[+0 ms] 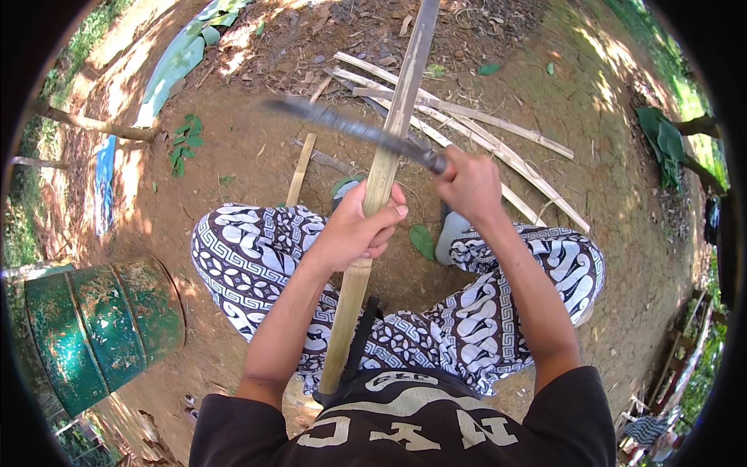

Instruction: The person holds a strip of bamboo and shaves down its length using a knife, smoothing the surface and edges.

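Note:
A long split bamboo strip (348,319) slants up from my lap past the top of the view. My left hand (360,227) is wrapped round its middle, fingers closed. In my right hand (469,184) is the handle of a machete (342,124), its dark blade blurred by motion. The blade crosses over the strip just above my left hand; whether it touches the bamboo I cannot tell. Beyond my right hand, several thin pale bamboo slats (498,144) lie in a loose pile on the ground.
A short bamboo piece (302,169) lies on the bare soil ahead, left of the strip. My legs in patterned trousers (257,249) are folded on both sides. A rusty green drum (109,327) lies at the left. Banana leaves (175,66) rest at the far left.

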